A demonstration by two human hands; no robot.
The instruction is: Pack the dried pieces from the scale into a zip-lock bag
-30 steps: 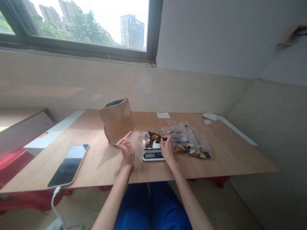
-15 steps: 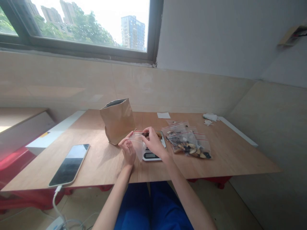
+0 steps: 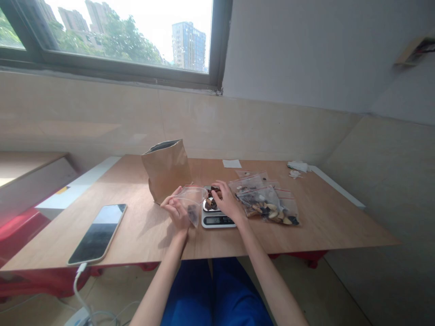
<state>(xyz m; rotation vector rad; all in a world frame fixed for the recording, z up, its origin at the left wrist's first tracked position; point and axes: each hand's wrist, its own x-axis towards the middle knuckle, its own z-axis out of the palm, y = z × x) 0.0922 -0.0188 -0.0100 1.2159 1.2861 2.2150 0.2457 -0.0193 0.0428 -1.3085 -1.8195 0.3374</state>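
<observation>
Clear bag (image 3: 199, 194) beside scale (image 3: 218, 221)

Left grip (image 3: 176, 210) is clamping the clear bag, dark bits (image 3: 193, 213) showing inside. Right grip (image 3: 217, 190) is holding its fingers apart over dried slices (image 3: 210, 203) lying on the scale; contact unclear. Filled bags (image 3: 272, 207) are lying right of that grip; beyond the left grip, a brown pouch (image 3: 166, 170) is standing.

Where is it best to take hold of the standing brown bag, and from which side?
Probably pinch the brown bag by its rim near the left corner, coming from above. It stands with its mouth open upward, so that edge seems easiest; the left hand, holding a clear bag, is in front of the brown bag's lower right part.
</observation>
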